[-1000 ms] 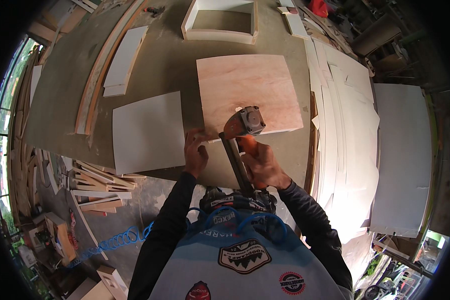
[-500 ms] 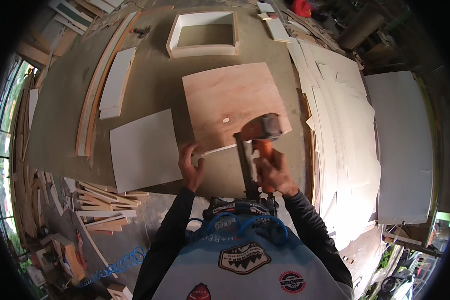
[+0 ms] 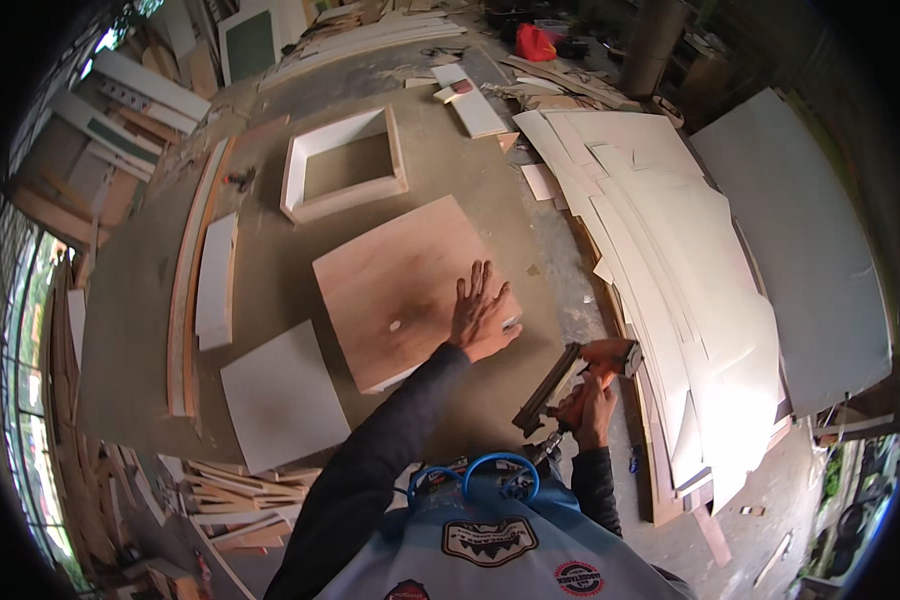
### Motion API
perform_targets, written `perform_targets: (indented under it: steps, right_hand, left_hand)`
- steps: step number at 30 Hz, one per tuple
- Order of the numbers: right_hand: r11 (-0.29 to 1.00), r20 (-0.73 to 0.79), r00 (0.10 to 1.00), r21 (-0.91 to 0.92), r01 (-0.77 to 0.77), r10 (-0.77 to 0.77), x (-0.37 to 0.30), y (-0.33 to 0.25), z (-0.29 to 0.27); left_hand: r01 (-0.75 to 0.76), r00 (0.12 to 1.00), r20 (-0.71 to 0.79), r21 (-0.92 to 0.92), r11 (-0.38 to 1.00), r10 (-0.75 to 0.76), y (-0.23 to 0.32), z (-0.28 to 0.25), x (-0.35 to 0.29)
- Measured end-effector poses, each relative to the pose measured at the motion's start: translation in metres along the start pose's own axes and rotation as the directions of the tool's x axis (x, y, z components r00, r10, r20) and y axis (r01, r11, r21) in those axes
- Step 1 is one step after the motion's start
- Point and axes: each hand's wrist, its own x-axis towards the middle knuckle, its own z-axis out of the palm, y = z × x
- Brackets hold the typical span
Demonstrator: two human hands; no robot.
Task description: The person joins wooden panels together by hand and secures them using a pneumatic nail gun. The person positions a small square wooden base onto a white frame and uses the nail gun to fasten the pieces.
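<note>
Swinging clear, the right grip [image 3: 594,410] stays closed around the nail gun [image 3: 606,354], so fastening seems paused; the left grip [image 3: 482,324], fingers apart, now rests on the wooden panel [image 3: 395,278] beneath it.

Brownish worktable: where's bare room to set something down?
Bare: left of the long brown-edged white strip, and inside the open white wooden frame. Crowded: between the flat white panel and the brown plywood board under the left hand.
</note>
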Motion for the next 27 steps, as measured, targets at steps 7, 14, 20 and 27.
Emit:
perform_targets:
  steps: [7,14,20,27]
  right_hand:
    - [0.984,-0.099,0.994,0.177,-0.031,0.049,0.005,0.002,-0.032]
    - [0.98,-0.016,1.0,0.2,0.001,0.002,0.055,-0.009,-0.054]
    - [0.985,0.186,0.982,0.169,-0.015,-0.017,0.094,-0.033,-0.023]
    - [0.997,0.374,0.927,0.052,-0.061,0.037,0.101,-0.033,0.008]
  left_hand:
    - [0.488,0.872,-0.04,0.041,0.872,-0.487,0.019,0.066,0.036]
    - [0.207,0.973,0.113,-0.05,0.977,-0.2,0.008,0.029,-0.033]
    - [0.044,0.957,0.289,-0.271,0.962,0.038,-0.023,-0.033,-0.126]
    - [0.085,0.815,0.58,-0.152,0.985,0.019,-0.033,-0.1,-0.216]
